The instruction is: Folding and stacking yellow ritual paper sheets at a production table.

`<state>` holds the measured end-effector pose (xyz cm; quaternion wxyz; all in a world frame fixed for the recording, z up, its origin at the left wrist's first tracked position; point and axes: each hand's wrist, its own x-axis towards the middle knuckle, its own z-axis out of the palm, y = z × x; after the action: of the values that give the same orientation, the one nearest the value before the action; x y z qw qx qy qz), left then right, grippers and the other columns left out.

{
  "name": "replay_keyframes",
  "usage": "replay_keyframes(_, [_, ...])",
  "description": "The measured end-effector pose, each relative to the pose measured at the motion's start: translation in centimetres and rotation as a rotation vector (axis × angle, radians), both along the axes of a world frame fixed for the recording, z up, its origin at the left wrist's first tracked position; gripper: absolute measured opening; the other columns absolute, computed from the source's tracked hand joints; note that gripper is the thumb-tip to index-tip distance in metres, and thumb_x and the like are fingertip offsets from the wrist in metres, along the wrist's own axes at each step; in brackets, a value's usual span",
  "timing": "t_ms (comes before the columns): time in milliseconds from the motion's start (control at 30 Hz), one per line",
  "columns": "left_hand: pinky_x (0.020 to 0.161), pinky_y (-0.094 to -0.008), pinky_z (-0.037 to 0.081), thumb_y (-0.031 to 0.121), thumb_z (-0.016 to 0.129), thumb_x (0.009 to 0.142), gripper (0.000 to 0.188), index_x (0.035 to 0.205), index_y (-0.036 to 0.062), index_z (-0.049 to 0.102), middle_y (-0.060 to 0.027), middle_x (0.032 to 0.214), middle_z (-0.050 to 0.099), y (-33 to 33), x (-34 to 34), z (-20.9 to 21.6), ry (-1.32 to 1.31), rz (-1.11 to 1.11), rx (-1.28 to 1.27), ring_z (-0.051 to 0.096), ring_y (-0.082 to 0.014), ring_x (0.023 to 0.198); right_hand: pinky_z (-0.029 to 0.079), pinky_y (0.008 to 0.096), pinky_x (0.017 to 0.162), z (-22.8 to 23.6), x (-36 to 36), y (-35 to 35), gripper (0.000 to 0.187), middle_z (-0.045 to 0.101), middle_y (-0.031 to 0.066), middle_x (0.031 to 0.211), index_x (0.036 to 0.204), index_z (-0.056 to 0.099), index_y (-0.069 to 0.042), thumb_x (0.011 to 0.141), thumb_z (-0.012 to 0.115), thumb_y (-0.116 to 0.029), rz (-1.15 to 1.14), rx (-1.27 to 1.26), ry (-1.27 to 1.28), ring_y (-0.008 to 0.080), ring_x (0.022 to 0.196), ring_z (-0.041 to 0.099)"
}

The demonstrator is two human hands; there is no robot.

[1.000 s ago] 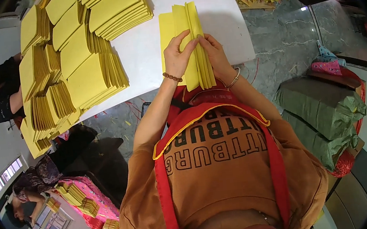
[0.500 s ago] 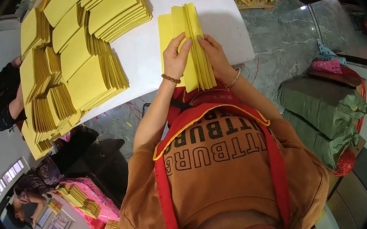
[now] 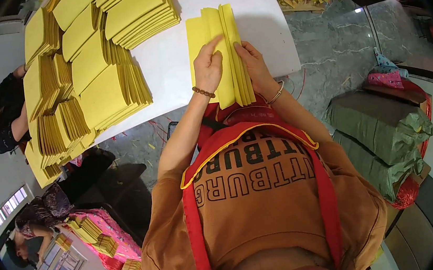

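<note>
Both hands, left (image 3: 208, 71) and right (image 3: 257, 68), touch folded yellow paper (image 3: 226, 84).

The yellow sheets (image 3: 226, 84) look matt, papery — the floor (image 3: 322, 39) glossy.

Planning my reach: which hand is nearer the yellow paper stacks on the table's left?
Left: your left hand is right of the stacks, over the yellow sheets; your right hand is farther right, at their right edge.
</note>
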<state>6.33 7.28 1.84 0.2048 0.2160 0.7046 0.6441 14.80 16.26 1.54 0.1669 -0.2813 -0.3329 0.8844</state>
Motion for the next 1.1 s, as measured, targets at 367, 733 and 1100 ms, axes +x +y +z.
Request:
replay_keyframes(367, [0.075, -0.0261, 0.044, 0.019, 0.065, 0.075, 0.036, 0.105, 0.0005, 0.057, -0.0121, 0.093, 0.06, 0.3, 0.1, -0.4, 0.037, -0.073, -0.015, 0.057, -0.0172, 0.086, 0.044, 0.0201, 0.063, -0.2, 0.1, 0.0, 0.017, 0.055, -0.0006, 0.082, 0.095, 0.053, -0.005, 0.088, 0.049, -0.02, 0.004, 0.008, 0.002, 0.0053, 0.072, 0.052])
replay_keyframes(733, [0.078, -0.0255, 0.043, 0.018, 0.064, 0.077, 0.035, 0.107, 0.0011, 0.057, -0.011, 0.097, 0.06, 0.0, -0.2, -0.6, -0.055, -0.105, -0.003, 0.056, -0.0156, 0.089, 0.044, 0.0203, 0.063, -0.4, 0.2, 0.1, 0.018, 0.055, -0.0004, 0.082, 0.097, 0.052, -0.005, 0.088, 0.05, -0.02, 0.016, 0.004, 0.003, 0.0054, 0.072, 0.052])
replay_keyframes(1100, [0.067, -0.0208, 0.044, 0.015, 0.059, 0.081, 0.03, 0.107, 0.0007, 0.057, -0.0051, 0.09, 0.06, -0.1, -0.1, -1.1, -0.189, -0.072, 0.11, 0.054, -0.0081, 0.078, 0.045, 0.0207, 0.064, 0.0, 0.1, 0.1, 0.02, 0.056, 0.0008, 0.086, 0.099, 0.052, -0.004, 0.088, 0.05, -0.02, 0.009, 0.01, -0.02, 0.0068, 0.075, 0.053])
